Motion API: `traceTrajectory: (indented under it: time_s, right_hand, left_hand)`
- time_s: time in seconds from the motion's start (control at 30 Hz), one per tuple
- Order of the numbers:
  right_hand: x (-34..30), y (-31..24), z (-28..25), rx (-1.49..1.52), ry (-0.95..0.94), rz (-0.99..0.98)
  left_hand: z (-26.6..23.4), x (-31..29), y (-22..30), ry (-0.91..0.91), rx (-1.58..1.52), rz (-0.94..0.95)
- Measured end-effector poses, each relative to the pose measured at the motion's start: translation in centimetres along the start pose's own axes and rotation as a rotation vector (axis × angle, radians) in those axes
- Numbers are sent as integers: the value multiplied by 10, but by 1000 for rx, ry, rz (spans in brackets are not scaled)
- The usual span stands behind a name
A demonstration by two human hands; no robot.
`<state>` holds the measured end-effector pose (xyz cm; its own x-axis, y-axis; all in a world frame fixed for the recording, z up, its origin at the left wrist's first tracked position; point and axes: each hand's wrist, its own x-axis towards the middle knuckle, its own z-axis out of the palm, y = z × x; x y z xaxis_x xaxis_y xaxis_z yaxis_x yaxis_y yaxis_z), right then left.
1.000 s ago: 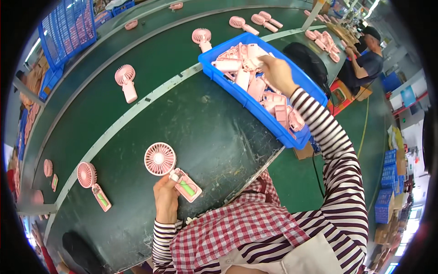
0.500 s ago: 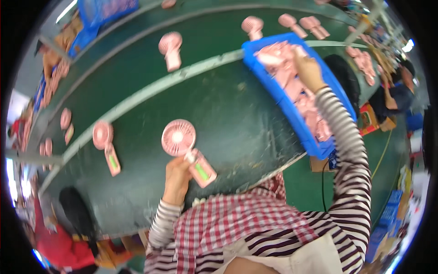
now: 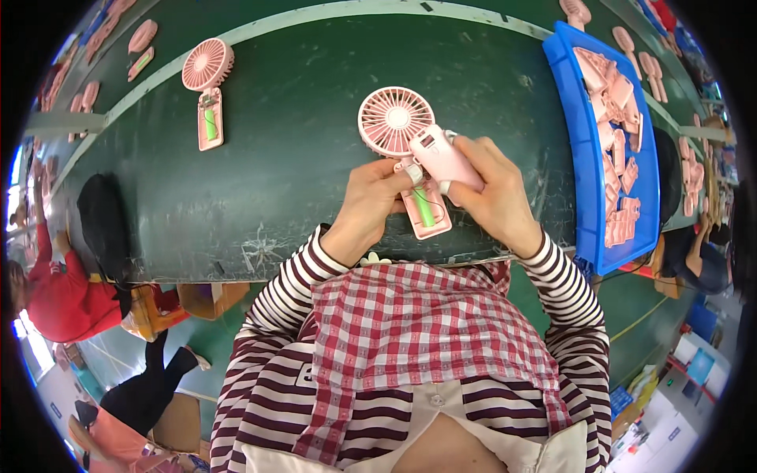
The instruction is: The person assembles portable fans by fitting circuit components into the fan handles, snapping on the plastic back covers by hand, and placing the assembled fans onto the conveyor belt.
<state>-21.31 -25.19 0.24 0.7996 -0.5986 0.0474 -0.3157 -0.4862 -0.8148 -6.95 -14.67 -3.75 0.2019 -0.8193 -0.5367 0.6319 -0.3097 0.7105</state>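
Observation:
A pink hand fan [image 3: 397, 120] lies on the dark green table [image 3: 300, 126] just in front of me, its handle open with a green battery [image 3: 424, 208] showing inside. My left hand [image 3: 369, 206] grips the handle at its left side. My right hand [image 3: 490, 193] holds a pink handle cover [image 3: 443, 158] over the upper part of the open handle, fingertips in white finger cots.
A blue bin [image 3: 587, 150] with several pink fan parts stands at the right. Another open pink fan [image 3: 206, 91] lies at the upper left, more fans beyond it. A person in red [image 3: 55, 292] sits at the left.
My right hand left the blue bin and came back with a pink cover, now held over the fan's handle. The view swung down toward the fan.

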Motion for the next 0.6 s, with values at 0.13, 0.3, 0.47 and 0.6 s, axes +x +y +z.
traceTrajectory:
  time_s: [0.13,0.3,0.47,0.6]
  right_hand:
    - [-4,-14,9,-293,52,3]
    - [3,-11,8,-532,117,-47]
    - [-10,-29,-3,-457,149,35]
    - [-23,-39,-1,-447,70,44]
  left_hand:
    - [-1,-4,-2,10,-41,18]
    - [2,0,-4,29,-51,4]
    - [0,0,-3,28,-81,6]
    - [0,-3,3,-26,-108,-50]
